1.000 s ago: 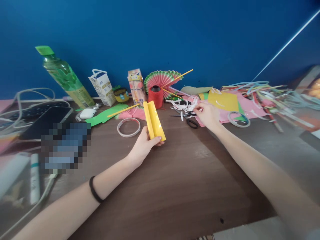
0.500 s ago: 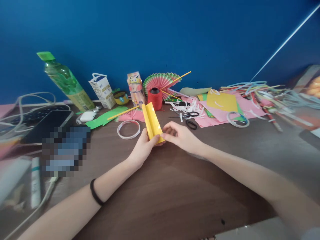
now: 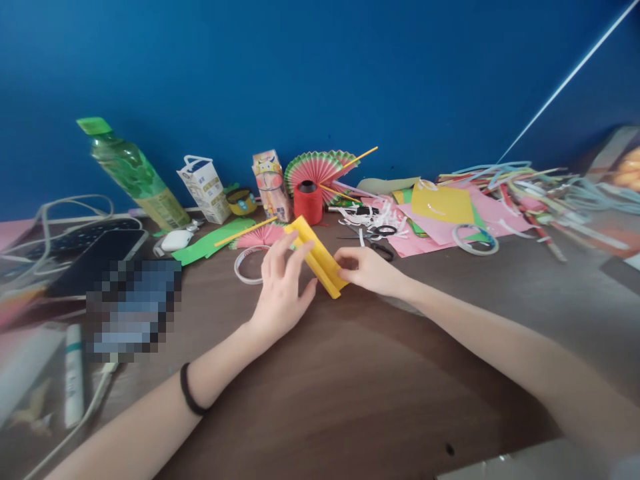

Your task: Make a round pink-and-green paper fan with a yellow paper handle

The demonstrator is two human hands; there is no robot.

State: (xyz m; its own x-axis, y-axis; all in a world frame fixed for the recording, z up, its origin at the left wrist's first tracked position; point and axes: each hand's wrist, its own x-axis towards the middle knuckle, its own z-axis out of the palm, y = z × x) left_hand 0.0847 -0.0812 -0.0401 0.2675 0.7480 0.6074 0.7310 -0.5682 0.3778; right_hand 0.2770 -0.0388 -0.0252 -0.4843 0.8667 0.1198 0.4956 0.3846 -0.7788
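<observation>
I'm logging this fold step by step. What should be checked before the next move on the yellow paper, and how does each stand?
1. Right hand pinches the near end of the folded yellow paper strip: ok.
2. Left hand fingers spread flat against the strip: ok.
3. Strip's folds lined up: cannot tell.
4. Bare brown wooden table beneath: ok.
5. Black-handled scissors lie apart from both hands: ok.

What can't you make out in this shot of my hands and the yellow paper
Head view only:
- Yellow folded paper: its near left edge is covered by the left hand.
- Right hand: fingertips tucked behind the paper's end.
- Item left of the hands: pixelated.
- Carton print: too small.
- Straws: blurred near the right edge.
</observation>
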